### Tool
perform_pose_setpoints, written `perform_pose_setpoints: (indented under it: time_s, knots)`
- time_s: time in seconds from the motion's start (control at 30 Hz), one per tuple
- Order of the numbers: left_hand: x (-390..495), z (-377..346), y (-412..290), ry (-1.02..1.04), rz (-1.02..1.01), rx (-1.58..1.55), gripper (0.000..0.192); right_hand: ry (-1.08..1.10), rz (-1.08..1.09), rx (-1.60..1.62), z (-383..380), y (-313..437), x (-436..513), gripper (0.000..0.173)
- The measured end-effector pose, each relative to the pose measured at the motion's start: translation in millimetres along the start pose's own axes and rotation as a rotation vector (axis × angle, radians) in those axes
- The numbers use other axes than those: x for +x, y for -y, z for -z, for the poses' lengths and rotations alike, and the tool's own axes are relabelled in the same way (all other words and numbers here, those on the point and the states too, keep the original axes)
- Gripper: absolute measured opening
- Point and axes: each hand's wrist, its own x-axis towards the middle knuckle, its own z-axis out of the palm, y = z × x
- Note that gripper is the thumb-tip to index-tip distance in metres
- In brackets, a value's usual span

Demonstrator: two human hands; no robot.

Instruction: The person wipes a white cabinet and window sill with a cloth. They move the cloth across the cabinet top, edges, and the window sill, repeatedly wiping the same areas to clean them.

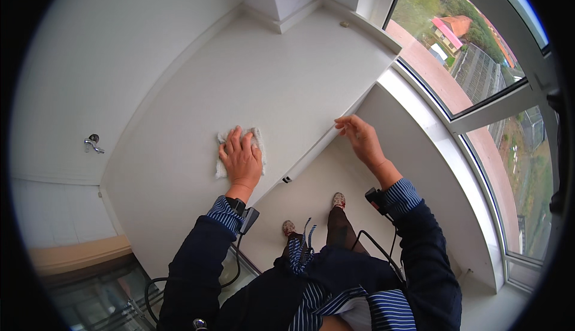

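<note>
My left hand [241,158] lies palm down on a folded white cloth [221,169], pressing it flat against the pale countertop [287,93]. Its fingers are slightly spread over the cloth. Off to the right, my right hand [357,138] hovers by the counter's front edge with loosely bent fingers and nothing in it; whether its fingertips touch the edge cannot be told. A small pale object [344,24] rests at the counter's back right, close to the window.
A chrome tap [93,144] sticks out of the left wall. A raised rim [152,84] follows the wall, around a projecting corner [280,25]. Framed windows [494,106] stand at right. A small dark fitting [286,179] sits on the counter's front. Cables hang by both arms.
</note>
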Motion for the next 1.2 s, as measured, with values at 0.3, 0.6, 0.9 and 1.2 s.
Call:
perform_pose_setpoints:
  time_s: [0.3, 0.6, 0.9, 1.2]
  knots:
    - [-40.7, 4.3, -12.6, 0.032, -0.145, -0.188, 0.037, -0.086, 0.138, 0.056, -148.7, 69.6, -100.9, 0.018]
    - [-58.9, 56.3, 53.0, -0.033, 0.050, -1.078, 0.040, -0.294, 0.340, -0.245, -195.7, 100.2, -97.1, 0.028]
    - [-126.0, 50.6, 139.3, 0.053, -0.029, -0.176, 0.030, -0.253, 0.307, -0.525, -229.0, 55.4, -84.3, 0.049]
    - [-123.3, 57.9, 129.1, 0.081, -0.036, -0.110, 0.030, -0.763, -0.009, -0.144, -158.8, -4.5, 15.2, 0.067]
